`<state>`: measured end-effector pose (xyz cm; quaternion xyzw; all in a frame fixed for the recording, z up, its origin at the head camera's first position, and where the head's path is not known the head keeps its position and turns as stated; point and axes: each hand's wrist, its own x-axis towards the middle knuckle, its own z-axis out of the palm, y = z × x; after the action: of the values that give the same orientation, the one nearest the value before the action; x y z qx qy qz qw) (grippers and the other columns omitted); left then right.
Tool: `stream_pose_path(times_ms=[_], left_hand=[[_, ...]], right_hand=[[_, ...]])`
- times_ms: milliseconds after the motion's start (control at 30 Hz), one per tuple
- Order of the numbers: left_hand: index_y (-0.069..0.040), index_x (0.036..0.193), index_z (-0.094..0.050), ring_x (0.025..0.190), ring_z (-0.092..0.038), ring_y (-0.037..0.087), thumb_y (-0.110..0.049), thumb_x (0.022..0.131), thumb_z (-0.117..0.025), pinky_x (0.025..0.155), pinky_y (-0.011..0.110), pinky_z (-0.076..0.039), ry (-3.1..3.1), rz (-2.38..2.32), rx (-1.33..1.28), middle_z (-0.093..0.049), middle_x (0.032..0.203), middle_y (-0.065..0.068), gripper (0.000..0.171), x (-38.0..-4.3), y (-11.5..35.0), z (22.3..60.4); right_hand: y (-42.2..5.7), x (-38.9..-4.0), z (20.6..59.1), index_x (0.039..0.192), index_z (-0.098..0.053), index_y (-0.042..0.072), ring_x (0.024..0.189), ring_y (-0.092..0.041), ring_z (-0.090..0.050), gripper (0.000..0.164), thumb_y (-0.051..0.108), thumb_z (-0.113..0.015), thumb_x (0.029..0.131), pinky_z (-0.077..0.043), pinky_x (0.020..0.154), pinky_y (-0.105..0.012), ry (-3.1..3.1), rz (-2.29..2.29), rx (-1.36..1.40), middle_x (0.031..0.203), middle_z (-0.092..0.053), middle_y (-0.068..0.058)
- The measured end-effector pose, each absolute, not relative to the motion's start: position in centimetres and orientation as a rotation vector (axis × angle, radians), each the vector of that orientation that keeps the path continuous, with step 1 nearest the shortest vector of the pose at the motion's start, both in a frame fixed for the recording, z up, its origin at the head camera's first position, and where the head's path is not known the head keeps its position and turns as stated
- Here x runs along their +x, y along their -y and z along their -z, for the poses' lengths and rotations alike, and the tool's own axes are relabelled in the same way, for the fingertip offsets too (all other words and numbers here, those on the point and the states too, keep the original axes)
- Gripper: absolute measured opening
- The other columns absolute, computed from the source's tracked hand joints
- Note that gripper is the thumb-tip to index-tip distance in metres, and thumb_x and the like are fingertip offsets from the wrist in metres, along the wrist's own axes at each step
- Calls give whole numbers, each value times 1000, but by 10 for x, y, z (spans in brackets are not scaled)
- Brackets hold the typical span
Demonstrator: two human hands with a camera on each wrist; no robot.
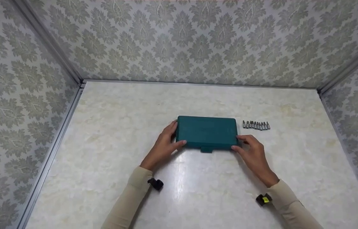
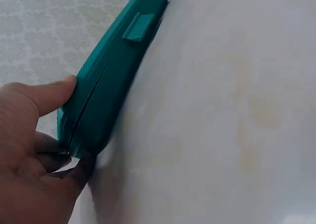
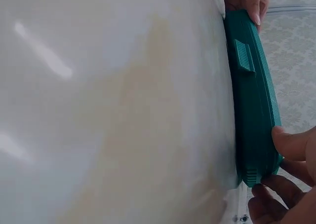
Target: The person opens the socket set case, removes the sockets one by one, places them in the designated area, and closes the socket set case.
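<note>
A teal-green plastic case [image 1: 206, 131] lies flat on the table with its lid down. Its latch tab [image 1: 206, 149] sticks out from the front edge; a thin seam between lid and base shows in the left wrist view. My left hand [image 1: 163, 143] grips the case's left end, thumb on the front top corner and fingers along the side. At the opposite end, my right hand [image 1: 253, 150] holds the right front corner between thumb and fingers. Close to the case's right side is a row of several metal screwdriver bits [image 1: 256, 125], touched by neither hand.
The pale marbled table [image 1: 118, 111] extends around the case on all sides. Patterned wall panels [image 1: 182, 41] stand behind it and at left and right. Each wrist carries a small black camera [image 1: 156, 183].
</note>
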<state>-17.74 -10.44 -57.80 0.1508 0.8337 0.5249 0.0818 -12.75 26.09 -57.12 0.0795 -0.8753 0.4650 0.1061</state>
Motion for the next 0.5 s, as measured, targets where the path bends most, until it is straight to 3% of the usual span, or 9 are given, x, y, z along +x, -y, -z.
stream_pose_path(times_ms=[100,267,333,500], left_hand=[[-10,177,-20,170,-13,34,-45,105,-76,134,59,-22,-2527,-1531,434,-16,184,15,98,-178,104,579],[-17,179,-13,171,0,33,-58,104,-72,134,65,-15,-2533,-1502,433,2,186,13,104,-178,103,584],[-16,179,-13,171,4,35,-59,104,-71,135,65,-9,-2566,-1469,455,4,185,14,104,-178,102,585],[-19,179,-14,169,11,40,-63,102,-71,134,67,-1,-2644,-1385,441,1,185,13,105,-178,102,587]], right_hand=[[-262,-128,570,127,-76,2,120,-31,-69,35,4,-87,94,-55,104,-41,2585,-1392,244,126,-74,-13],[-264,-128,567,126,-76,2,120,-30,-69,33,4,-87,95,-52,103,-25,2609,-1378,260,125,-73,-13],[-264,-129,564,126,-76,2,121,-30,-68,34,4,-87,95,-52,103,-29,2624,-1333,271,126,-72,-13],[-262,-135,556,131,-74,1,132,-32,-61,40,5,-89,94,-50,111,-49,2646,-1214,397,137,-68,-15]])
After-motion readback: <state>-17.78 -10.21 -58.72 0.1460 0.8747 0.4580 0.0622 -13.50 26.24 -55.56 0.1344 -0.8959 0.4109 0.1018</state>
